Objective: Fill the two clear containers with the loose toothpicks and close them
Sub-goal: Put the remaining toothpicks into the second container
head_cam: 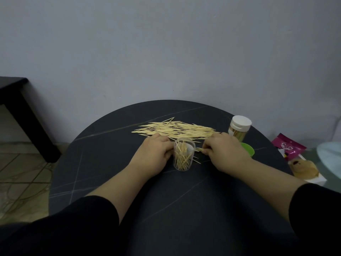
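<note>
An open clear container (pixel 184 157), upright and partly filled with toothpicks, is gripped from its left side by the left hand (pixel 156 151) near the middle of the round dark table (pixel 103 163). A small bundle of toothpicks (pixel 199 149) is pinched in the curled fingers of the right hand (pixel 224 150) just beside that container's rim. The loose toothpicks (pixel 177 129) are spread in a flat heap just behind both hands, while a second container (pixel 238 134), capped with a white lid (pixel 240 122), is seen standing at the far right, and a green object (pixel 249 149), probably a lid, is half hidden behind the right hand.
</note>
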